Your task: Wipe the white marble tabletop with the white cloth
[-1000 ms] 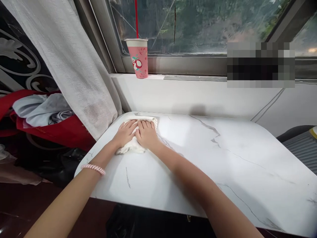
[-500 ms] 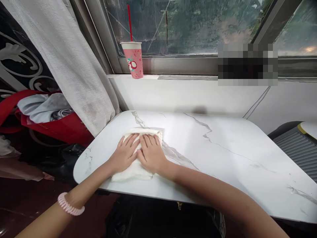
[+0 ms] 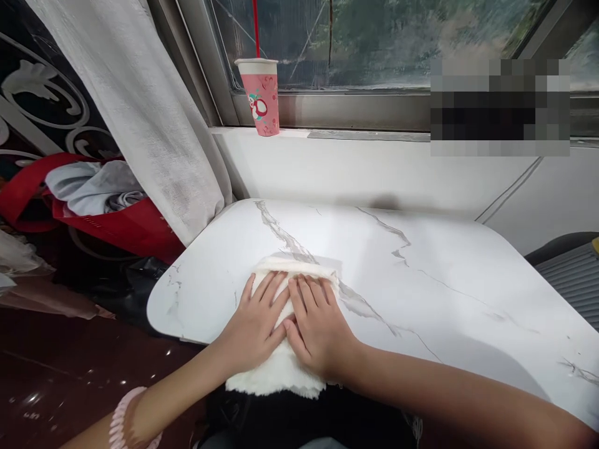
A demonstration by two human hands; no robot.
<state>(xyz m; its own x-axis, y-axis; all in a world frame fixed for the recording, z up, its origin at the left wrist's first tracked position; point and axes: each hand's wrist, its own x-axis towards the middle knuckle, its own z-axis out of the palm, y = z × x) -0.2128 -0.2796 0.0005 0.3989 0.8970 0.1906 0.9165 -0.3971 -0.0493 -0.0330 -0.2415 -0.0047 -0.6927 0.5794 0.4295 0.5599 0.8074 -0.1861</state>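
A cream-white cloth [image 3: 281, 378] lies under both palms on the white marble-patterned table [image 3: 449, 262], its near end hanging past the front edge. My left hand [image 3: 257, 321] presses flat on the cloth's left part, fingers spread. Beside it, my right hand [image 3: 321, 327] rests flat on the right part, fingers stretched forward, the thumb close to the left one. Around my left wrist sits a pink coiled band [image 3: 124, 416].
A pink paper cup [image 3: 262, 106] with a red straw stands on the windowsill [image 3: 318, 135]. At the left, a white curtain [image 3: 154, 125] hangs by the table edge, near a red bag [image 3: 126, 227] stuffed with clothes. A grey ribbed object [image 3: 573, 274] stands at the right.
Both hands have drawn the cloth toward me and slightly right, so its near end now passes the table's front edge. The camera view has tilted down a little.
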